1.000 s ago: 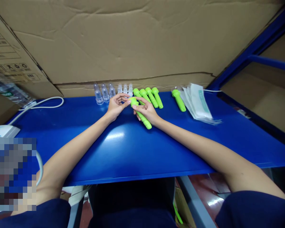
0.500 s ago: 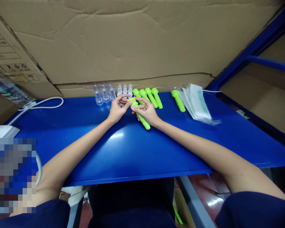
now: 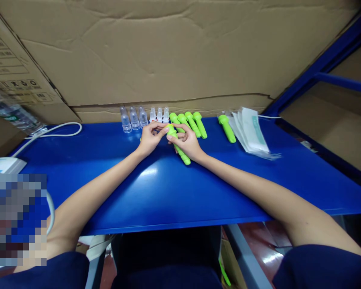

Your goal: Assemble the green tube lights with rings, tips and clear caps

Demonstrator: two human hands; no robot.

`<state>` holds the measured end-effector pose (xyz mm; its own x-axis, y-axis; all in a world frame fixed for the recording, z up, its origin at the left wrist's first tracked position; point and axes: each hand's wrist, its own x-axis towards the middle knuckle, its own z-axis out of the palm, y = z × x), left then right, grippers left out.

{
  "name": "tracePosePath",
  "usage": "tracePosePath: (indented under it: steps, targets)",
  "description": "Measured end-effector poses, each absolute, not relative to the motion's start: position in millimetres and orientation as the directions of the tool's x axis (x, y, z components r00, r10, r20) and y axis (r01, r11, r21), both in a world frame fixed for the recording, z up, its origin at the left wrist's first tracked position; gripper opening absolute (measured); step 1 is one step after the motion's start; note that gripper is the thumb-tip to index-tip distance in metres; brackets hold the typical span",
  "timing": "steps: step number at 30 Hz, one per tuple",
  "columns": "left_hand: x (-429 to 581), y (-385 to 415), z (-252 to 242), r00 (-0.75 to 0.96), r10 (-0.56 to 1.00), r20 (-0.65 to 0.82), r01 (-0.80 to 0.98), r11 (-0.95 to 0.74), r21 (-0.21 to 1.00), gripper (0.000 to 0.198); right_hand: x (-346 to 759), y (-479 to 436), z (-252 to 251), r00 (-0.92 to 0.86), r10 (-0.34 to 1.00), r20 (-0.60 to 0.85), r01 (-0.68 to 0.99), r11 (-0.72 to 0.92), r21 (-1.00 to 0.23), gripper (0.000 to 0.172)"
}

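Note:
A bright green, flashlight-shaped plastic handle (image 3: 183, 155) slants toward me above the blue table. My right hand (image 3: 188, 142) is wrapped round its upper body. My left hand (image 3: 152, 138) is closed in a pinch at its wide top end, where a yellow edge shows. The fingertips of both hands meet there and partly hide that end. Just beyond my hands, several similar green handles (image 3: 200, 125) lie side by side. Clear bottle-shaped plastic pieces (image 3: 134, 119) stand behind my left hand, beside smaller clear pieces with white bases (image 3: 159, 115).
To the right, another green handle (image 3: 228, 129) lies against white packets in clear film (image 3: 249, 130). A water bottle (image 3: 16, 114) leans at the left, near a white cable (image 3: 63, 135) and a white device (image 3: 6, 165). Cardboard (image 3: 174, 52) walls off the back of the blue table (image 3: 156, 200).
Both hands stay in nearly the same place on the green handle. The left fingers have shifted slightly around its top end. The whole view has moved a little.

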<state>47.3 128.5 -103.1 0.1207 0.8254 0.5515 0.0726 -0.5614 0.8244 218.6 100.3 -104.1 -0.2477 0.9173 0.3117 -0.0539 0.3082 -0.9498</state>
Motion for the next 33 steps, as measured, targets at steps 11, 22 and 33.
tracePosePath:
  steps: [11, 22, 33]
  targets:
    - [49.6, 120.8, -99.0, 0.04, 0.772, 0.634, 0.154, -0.632, 0.76, 0.034, 217.5, 96.0, -100.7, -0.233, 0.92, 0.316, -0.03, 0.318, -0.948, 0.068]
    - [53.2, 117.5, -103.1, -0.034, 0.763, 0.645, 0.163, -0.633, 0.757, 0.02, 217.2, 93.0, -99.0, -0.215, 0.926, 0.309, -0.031, 0.31, -0.95, 0.068]
    - [55.6, 114.0, -99.8, -0.049, 0.74, 0.671, 0.191, -0.652, 0.734, 0.018, 217.6, 91.6, -98.8, -0.194, 0.918, 0.346, -0.019, 0.349, -0.937, 0.063]
